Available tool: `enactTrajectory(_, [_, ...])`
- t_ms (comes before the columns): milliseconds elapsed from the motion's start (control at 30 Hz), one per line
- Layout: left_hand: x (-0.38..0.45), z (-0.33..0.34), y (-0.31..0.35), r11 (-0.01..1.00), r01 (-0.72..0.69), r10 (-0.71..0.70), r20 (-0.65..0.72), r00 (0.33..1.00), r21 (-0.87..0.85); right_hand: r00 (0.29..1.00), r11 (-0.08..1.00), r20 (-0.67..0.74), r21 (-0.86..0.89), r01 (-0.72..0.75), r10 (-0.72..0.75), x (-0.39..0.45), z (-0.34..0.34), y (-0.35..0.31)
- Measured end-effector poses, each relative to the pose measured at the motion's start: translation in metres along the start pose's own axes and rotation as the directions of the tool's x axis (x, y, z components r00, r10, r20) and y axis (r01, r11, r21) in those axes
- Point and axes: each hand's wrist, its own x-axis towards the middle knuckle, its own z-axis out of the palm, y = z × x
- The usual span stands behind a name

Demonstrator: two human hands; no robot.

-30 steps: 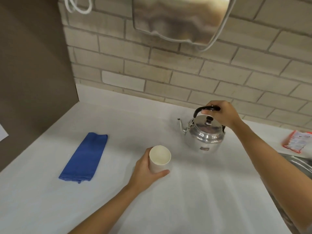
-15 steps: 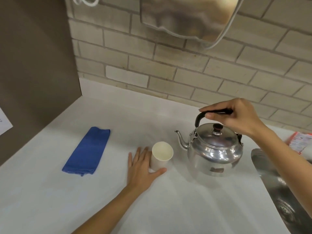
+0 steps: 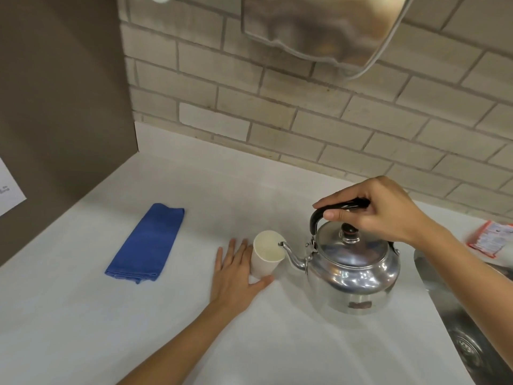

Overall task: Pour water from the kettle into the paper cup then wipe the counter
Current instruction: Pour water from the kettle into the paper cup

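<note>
A shiny metal kettle hangs above the white counter, its spout tip over the rim of the paper cup. My right hand grips the kettle's black handle from above. The white paper cup stands upright on the counter. My left hand lies flat on the counter against the cup's left side, fingers spread, thumb touching its base. A folded blue cloth lies on the counter to the left, apart from both hands. No water stream is visible.
A steel sink opens at the right edge. An orange-and-white packet lies behind it. A brick wall runs along the back with a metal dispenser hanging above. A brown panel closes the left side.
My right hand lifted the kettle and carried it forward and left until its spout reached the cup. My left hand loosened from around the cup and flattened beside it.
</note>
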Motion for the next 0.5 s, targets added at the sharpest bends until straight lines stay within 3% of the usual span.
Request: enactTrajectory(500, [-0.0016,-0.0007,0.0013,0.999,0.001,-0.001,0.002,1.0,0.046,0.999,0.993,0.026,-0.115,0.04,-0.038,0.0062,0.0017,-0.008])
